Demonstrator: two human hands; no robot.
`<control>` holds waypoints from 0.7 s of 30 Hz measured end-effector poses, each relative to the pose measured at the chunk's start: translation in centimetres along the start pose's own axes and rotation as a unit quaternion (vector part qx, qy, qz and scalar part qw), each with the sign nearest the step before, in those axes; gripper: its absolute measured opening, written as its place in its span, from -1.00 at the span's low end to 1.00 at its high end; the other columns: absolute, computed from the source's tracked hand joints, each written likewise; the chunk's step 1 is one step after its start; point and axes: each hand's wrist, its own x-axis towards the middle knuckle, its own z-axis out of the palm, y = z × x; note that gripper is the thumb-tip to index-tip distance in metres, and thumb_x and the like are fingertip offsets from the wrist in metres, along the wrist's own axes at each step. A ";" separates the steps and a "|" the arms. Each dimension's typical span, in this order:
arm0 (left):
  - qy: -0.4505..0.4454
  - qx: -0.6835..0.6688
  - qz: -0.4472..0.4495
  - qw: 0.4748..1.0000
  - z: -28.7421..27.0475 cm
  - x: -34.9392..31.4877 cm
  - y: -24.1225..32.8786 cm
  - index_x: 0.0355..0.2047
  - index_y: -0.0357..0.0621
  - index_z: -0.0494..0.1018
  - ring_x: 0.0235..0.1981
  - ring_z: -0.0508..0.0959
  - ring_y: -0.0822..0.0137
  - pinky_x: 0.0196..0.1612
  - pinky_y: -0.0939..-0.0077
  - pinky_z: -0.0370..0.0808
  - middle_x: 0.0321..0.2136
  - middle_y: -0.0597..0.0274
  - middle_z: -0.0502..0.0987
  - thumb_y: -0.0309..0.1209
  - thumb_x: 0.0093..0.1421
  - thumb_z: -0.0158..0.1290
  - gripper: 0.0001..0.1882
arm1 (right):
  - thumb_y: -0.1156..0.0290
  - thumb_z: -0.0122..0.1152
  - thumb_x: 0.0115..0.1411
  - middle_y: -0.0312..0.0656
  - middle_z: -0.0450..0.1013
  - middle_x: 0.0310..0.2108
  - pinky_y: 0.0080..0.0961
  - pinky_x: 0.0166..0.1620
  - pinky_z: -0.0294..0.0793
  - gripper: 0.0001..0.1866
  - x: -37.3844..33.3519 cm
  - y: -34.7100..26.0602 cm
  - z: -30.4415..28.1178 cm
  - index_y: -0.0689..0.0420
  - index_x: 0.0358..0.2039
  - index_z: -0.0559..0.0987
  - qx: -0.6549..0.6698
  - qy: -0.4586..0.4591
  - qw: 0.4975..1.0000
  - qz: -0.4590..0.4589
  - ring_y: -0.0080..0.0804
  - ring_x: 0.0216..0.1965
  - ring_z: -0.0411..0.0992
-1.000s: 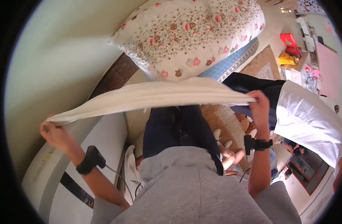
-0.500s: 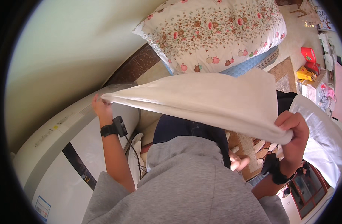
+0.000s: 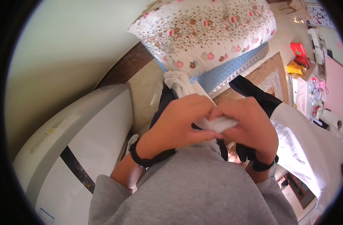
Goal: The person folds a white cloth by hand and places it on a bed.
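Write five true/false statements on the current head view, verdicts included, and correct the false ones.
1. The left hand and right hand are close together, with pale cloth between them. True.
2. The pale cloth is pulled out flat and wide. False: it is bunched, with part of it showing beyond the left hand.
3. A white appliance stands on the person's left. True.
4. Both wrists are bare. False: each wears a black band.
5. A blue pad shows along the near edge of the floral bedding. True.
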 end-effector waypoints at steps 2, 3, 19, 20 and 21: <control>0.008 0.034 -0.033 0.999 -0.1 -0.4 -0.2 -0.29 -0.18 0.48 -0.17 0.46 0.12 -0.22 0.28 0.45 -0.22 0.11 0.45 -0.46 -0.14 0.30 -0.64 | 0.47 0.30 -0.11 -0.12 0.49 -0.53 -0.28 -0.38 0.41 -0.81 0.2 0.3 0.6 0.09 -0.42 0.52 -0.042 0.063 0.997 -0.004 -0.08 -0.46 0.48; 0.056 0.081 0.007 0.995 -0.1 -0.5 -0.5 -0.30 -0.21 0.48 -0.22 0.47 0.14 -0.26 0.32 0.45 -0.27 0.12 0.45 -0.52 -0.15 0.24 -0.67 | 0.48 0.29 -0.07 -0.13 0.49 -0.55 -0.29 -0.40 0.40 -0.84 0.3 0.1 0.6 0.10 -0.42 0.52 -0.044 0.067 0.997 0.012 -0.10 -0.47 0.48; 0.126 -0.037 -0.018 0.991 -2.8 -2.7 2.2 -0.33 -0.27 0.41 -0.44 0.39 0.35 -0.36 0.51 0.33 -0.47 0.24 0.39 -0.52 0.16 0.11 -0.88 | 0.40 0.39 -0.05 -0.14 0.47 -0.55 -0.41 -0.45 0.35 -0.82 3.1 -1.2 0.1 0.16 -0.46 0.56 0.096 0.055 0.991 -0.077 -0.19 -0.53 0.44; 0.114 -0.079 -0.058 0.989 -2.9 -3.0 2.5 -0.33 -0.27 0.40 -0.45 0.35 0.40 -0.36 0.55 0.30 -0.49 0.29 0.36 -0.49 0.20 0.08 -0.89 | 0.40 0.39 -0.05 -0.14 0.47 -0.55 -0.41 -0.45 0.35 -0.82 3.0 -1.2 0.1 0.16 -0.46 0.56 0.096 0.056 0.991 -0.080 -0.19 -0.53 0.44; 0.114 -0.075 -0.057 0.989 -3.0 -3.3 2.5 -0.33 -0.27 0.40 -0.45 0.35 0.40 -0.36 0.55 0.30 -0.49 0.29 0.36 -0.49 0.20 0.08 -0.89 | 0.38 0.41 -0.05 -0.22 0.46 -0.53 -0.45 -0.42 0.31 -0.80 3.0 -0.9 0.3 0.15 -0.44 0.56 0.110 0.039 0.991 -0.065 -0.30 -0.49 0.41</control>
